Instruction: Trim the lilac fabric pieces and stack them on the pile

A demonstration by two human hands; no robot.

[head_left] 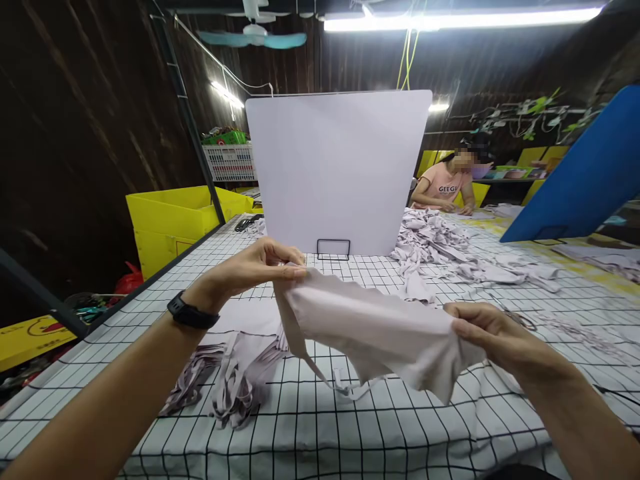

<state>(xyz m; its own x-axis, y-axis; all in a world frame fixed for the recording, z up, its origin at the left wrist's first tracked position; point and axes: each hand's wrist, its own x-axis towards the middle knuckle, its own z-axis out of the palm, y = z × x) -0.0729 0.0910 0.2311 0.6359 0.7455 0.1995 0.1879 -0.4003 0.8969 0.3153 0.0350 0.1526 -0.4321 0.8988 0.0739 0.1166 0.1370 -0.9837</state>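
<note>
From my feed, I see the left hand [250, 267] and right hand [495, 333], fingers closed, pinching opposite ends of a pale mauve, thin fabric piece [370, 320] above the white, black-gridded cloth surface [350, 437], towards its near edge.

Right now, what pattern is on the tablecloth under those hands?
The tablecloth has a black grid on white, best seen in the head view.
</note>
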